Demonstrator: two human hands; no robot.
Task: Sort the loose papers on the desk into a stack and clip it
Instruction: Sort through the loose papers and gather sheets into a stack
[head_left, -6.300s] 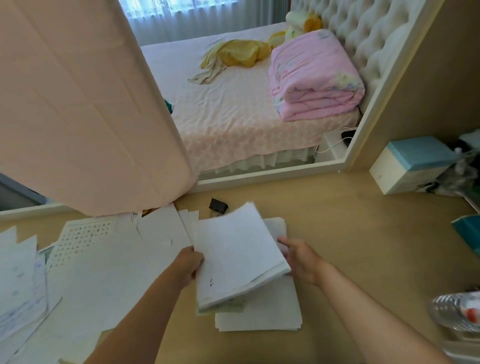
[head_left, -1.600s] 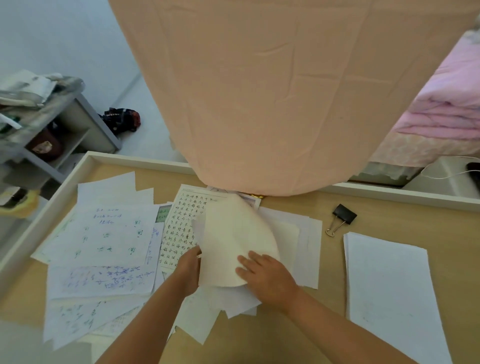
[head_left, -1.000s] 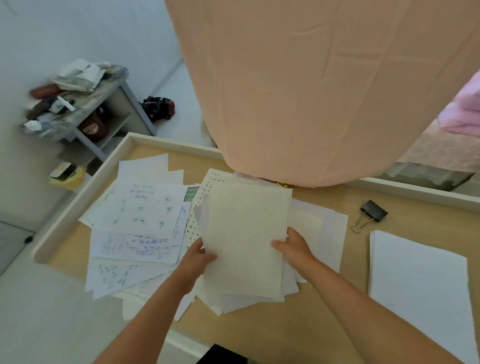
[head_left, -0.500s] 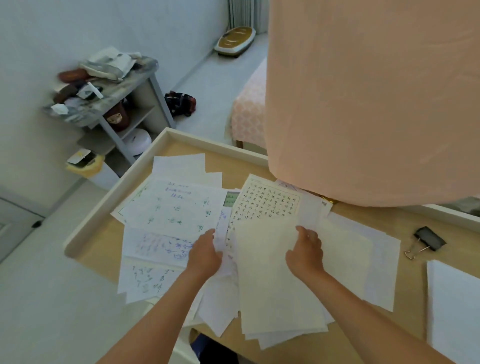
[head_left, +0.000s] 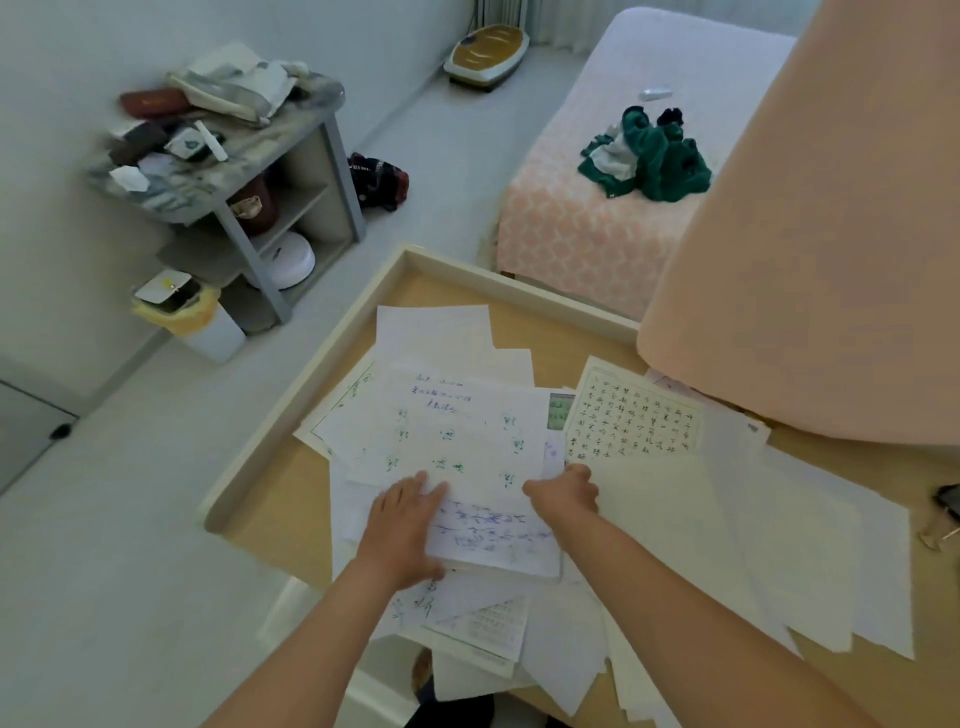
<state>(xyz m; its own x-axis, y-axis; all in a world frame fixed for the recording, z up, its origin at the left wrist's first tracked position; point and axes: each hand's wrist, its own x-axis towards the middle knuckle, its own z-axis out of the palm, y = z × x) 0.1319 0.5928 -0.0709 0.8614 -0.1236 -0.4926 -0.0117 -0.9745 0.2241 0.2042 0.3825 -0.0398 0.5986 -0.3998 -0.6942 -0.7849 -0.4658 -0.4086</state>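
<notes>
desk (head_left: 280, 499) — loose papers (head_left: 779, 545) scattered | left hand (head_left: 402, 525) on handwritten sheet (head_left: 452, 431) | right hand (head_left: 563, 496) — grips its edge

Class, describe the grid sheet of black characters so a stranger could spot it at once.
On the wooden desk, look just left of the big peach fabric, beyond the right hand. The grid sheet there alone shows rows of neat black characters in ruled boxes; its neighbours are blank or carry loose blue or green handwriting.
</notes>
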